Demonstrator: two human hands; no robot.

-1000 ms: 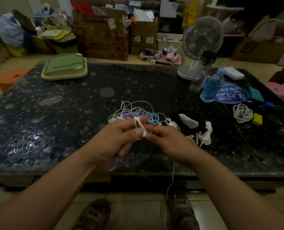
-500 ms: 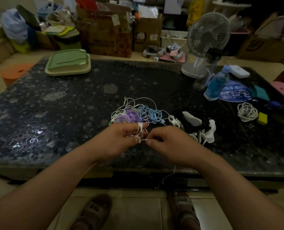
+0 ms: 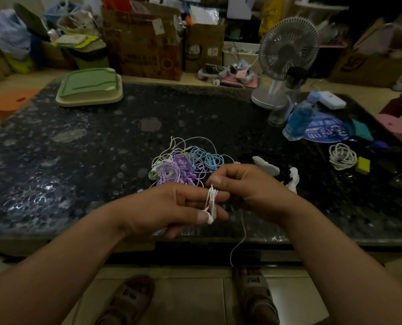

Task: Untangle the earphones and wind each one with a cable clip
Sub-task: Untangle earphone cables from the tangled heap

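White earphone (image 3: pixel 210 202) sits above the near edge of the desk (image 3: pixel 78 148): looped round left hand (image 3: pixel 169 207) fingers, thumb pinning the bud; right hand (image 3: pixel 251 186) pinches the free run. Cable looks light, limp, springy. Hold close to the loops, keep tension, don't yank the buds.

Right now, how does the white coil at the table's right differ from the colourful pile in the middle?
The white coil is one colour; the colourful pile mixes purple, blue, green and white. The coil lies in round loops; the pile is tangled. Both rest on the dark table.
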